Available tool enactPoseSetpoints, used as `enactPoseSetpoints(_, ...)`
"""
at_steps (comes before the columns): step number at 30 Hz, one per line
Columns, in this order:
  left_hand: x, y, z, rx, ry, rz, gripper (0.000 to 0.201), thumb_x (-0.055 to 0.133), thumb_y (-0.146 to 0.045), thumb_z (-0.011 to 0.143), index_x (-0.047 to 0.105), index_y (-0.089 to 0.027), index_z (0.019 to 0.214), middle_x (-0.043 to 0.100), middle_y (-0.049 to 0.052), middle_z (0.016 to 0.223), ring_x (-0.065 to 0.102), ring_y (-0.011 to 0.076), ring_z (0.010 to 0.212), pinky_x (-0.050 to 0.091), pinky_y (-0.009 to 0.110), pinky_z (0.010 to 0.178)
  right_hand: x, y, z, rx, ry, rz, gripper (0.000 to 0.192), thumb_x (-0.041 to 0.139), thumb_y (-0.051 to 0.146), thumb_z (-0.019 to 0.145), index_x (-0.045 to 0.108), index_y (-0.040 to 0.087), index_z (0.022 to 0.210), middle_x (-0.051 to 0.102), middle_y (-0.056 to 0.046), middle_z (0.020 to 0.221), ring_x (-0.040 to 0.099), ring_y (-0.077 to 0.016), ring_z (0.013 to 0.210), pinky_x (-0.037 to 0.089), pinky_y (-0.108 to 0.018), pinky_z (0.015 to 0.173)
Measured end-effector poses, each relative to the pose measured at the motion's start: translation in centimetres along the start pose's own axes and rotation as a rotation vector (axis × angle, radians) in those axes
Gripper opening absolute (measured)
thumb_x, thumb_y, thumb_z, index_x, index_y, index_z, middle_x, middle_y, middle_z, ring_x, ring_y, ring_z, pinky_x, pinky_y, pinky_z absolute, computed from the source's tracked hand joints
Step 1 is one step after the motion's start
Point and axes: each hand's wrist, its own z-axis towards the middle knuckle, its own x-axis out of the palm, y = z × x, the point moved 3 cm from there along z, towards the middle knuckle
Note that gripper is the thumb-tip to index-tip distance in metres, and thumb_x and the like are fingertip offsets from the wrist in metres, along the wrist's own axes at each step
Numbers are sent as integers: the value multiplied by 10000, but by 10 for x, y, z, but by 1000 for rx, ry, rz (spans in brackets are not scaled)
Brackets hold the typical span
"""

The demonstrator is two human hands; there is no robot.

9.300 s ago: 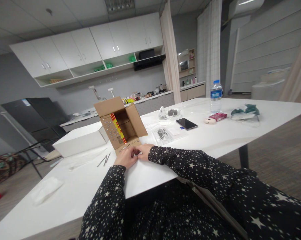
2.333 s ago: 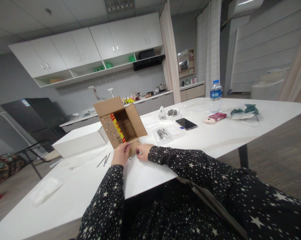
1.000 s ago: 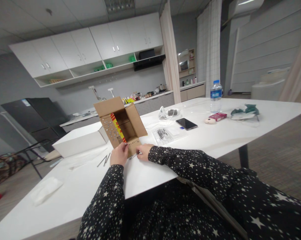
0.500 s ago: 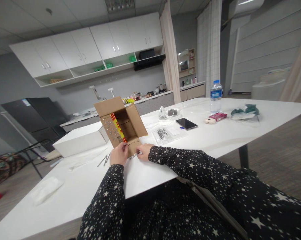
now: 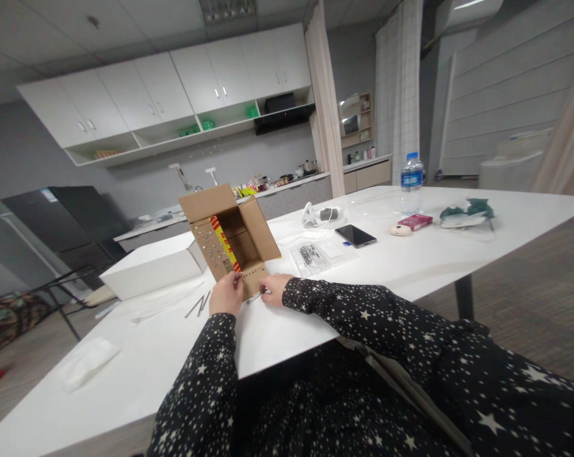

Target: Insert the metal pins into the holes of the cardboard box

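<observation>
Head view: left hand (image 5: 226, 295) pinching a small silver screw at the flap of the open brown cardboard box (image 5: 230, 238) holding yellow-red packaging; right hand (image 5: 273, 289) gripping a thin metal tool (image 5: 256, 296) beside it.

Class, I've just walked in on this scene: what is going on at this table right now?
A person in star-patterned sleeves sits at a white table and works at an open cardboard box whose flaps carry rows of small metal studs. The left hand presses its fingertips against the box's front flap, apparently holding a tiny metal piece there. The right hand rests beside it on a thin metal tool. More metal pins lie loose to the left, near a white box.
</observation>
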Motion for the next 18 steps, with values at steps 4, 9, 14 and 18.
enactPoseSetpoints(4, 2, 3, 2, 21, 12, -3, 267, 437, -275, 822, 653, -201, 961, 671, 73, 957, 626, 187, 833, 474, 306, 794, 0, 1, -1, -4, -2, 3, 285, 494, 348, 767, 635, 239, 990, 676, -67, 994, 617, -237, 906, 452, -311, 695)
enactPoseSetpoints(9, 4, 6, 2, 23, -25, -31, 258, 444, -279, 820, 648, -201, 958, 632, 72, 946, 609, 169, 786, 473, 297, 789, 1, 1, 1, 25, -7, -9, 273, 502, 345, 771, 633, 242, 987, 675, -62, 1002, 617, -232, 911, 452, -310, 706)
enactPoseSetpoints(14, 3, 4, 1, 1, -37, -47, 245, 454, -269, 815, 624, -206, 979, 629, 75, 938, 607, 181, 797, 469, 311, 784, 2, 1, 2, 32, -4, -10, 267, 506, 352, 770, 632, 242, 978, 676, -61, 979, 620, -230, 891, 452, -306, 687)
enactPoseSetpoints(18, 1, 2, 0, -8, -66, -52, 244, 462, -291, 817, 603, -207, 998, 639, 71, 929, 610, 182, 801, 467, 319, 798, 2, 2, 1, 39, -5, -4, 267, 510, 356, 773, 632, 239, 980, 675, -66, 987, 621, -232, 901, 452, -306, 691)
